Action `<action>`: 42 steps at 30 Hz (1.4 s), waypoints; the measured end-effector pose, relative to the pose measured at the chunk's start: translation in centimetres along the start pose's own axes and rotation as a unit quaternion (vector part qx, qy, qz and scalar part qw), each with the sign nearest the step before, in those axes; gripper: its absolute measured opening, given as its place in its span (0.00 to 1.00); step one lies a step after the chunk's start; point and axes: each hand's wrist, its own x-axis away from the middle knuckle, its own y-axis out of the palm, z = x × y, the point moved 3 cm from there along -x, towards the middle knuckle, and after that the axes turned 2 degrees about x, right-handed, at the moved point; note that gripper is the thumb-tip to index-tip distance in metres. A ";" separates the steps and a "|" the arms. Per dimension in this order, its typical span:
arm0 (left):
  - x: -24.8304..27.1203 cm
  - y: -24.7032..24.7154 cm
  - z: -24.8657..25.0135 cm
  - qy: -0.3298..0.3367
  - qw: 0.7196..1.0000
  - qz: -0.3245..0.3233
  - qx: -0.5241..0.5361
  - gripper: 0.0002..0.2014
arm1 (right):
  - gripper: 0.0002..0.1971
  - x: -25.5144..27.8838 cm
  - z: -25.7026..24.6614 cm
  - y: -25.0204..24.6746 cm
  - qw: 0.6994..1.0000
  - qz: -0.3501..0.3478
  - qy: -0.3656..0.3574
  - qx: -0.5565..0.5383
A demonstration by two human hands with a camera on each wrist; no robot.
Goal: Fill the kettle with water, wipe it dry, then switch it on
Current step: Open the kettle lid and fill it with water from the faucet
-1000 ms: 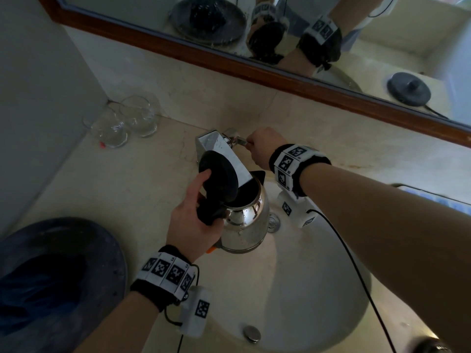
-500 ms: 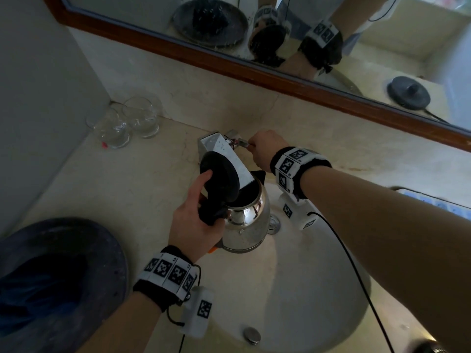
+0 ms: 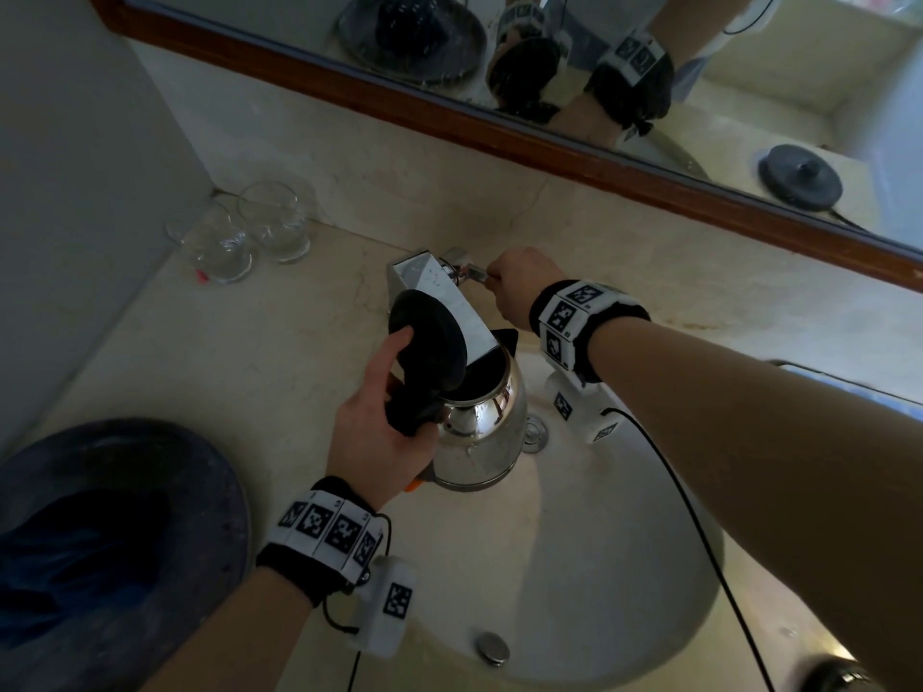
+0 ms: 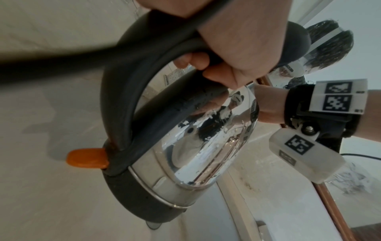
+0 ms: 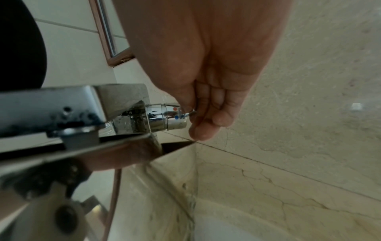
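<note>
A shiny steel kettle [image 3: 479, 432] with a black handle and an orange switch [image 4: 87, 158] hangs over the sink basin [image 3: 574, 566], its black lid [image 3: 429, 337] flipped up. My left hand [image 3: 379, 427] grips the kettle's handle [image 4: 128, 91] and holds the open mouth under the flat chrome tap spout [image 3: 449, 307]. My right hand [image 3: 519, 287] pinches the small tap lever [image 5: 190, 112] at the end of the chrome valve [image 5: 164, 117]. Whether water runs cannot be seen.
Two clear glasses [image 3: 244, 232] stand in the back left corner of the marble counter. A dark round tray [image 3: 115, 541] with a dark blue cloth lies at front left. The kettle's black base [image 3: 799, 177] shows in the mirror at right. A wrist-camera cable [image 3: 699, 541] crosses the basin.
Both hands stay as they were, the left on the kettle handle and the right on the tap lever; only the view has shifted slightly.
</note>
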 end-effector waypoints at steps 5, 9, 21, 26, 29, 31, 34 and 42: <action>0.0 -0.1 -0.1 0.005 1.000 -0.005 -0.004 0.46 | 0.12 -0.1 -0.1 0.1 1.000 -0.002 0.002 -0.004; 0.0 -0.1 0.0 0.005 1.000 -0.007 -0.004 0.46 | 0.12 -0.1 0.0 0.1 1.000 0.000 0.004 -0.007; 0.1 -0.2 0.0 -0.004 1.000 -0.008 -0.008 0.47 | 0.12 0.2 -0.1 -0.1 1.000 0.008 -0.001 -0.002; 0.2 -0.1 0.1 -0.001 1.000 -0.007 -0.011 0.47 | 0.12 0.3 -0.2 -0.2 1.000 0.014 -0.001 -0.002; 0.2 -0.2 0.0 -0.001 1.000 -0.005 -0.012 0.47 | 0.12 0.3 -0.2 -0.1 1.000 0.012 0.000 0.000; 0.3 -0.2 0.1 -0.003 1.000 -0.006 -0.009 0.47 | 0.12 0.3 -0.2 -0.1 1.000 0.011 0.001 0.000; 0.4 -0.1 0.1 -0.007 1.000 -0.009 -0.006 0.47 | 0.12 0.3 -0.3 -0.1 1.000 0.009 0.005 -0.004; 0.3 -0.2 0.0 -0.003 1.000 -0.008 -0.007 0.46 | 0.11 0.4 -0.2 -0.1 1.000 0.011 0.004 -0.006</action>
